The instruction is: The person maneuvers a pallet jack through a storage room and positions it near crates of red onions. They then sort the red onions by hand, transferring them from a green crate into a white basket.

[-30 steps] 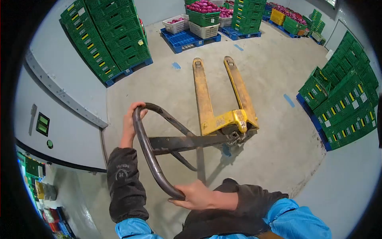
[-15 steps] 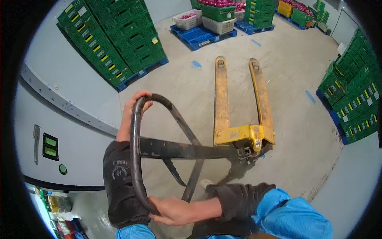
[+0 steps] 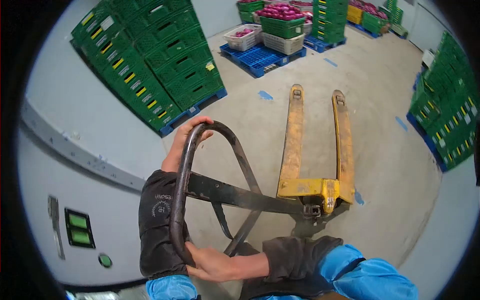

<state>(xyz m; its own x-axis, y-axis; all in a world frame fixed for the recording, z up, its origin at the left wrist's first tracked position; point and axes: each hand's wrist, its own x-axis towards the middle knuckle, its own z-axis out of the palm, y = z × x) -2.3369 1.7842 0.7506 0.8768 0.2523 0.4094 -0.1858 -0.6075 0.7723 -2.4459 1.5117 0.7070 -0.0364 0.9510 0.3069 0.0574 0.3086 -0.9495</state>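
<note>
A yellow pallet jack stands on the floor, its two worn forks pointing away from me. Its dark loop handle reaches back toward me on a long bar. My left hand is wrapped round the far upper corner of the loop. Lower down, my right hand grips the near corner of the same loop, with the thumb side partly hidden. A black release lever hangs beneath the bar, untouched by either hand. Nothing lies on the forks.
Green crates are stacked on a blue pallet at the left wall, and more green crates at the right. Ahead, a blue pallet carries crates of red onions. A grey door panel with green buttons is close on my left.
The pallet jack and handle appear farther right and slightly lower in view. Crates and pallets ahead look nearer, and the opening at lower left has mostly left the view. Both hands keep their hold.
</note>
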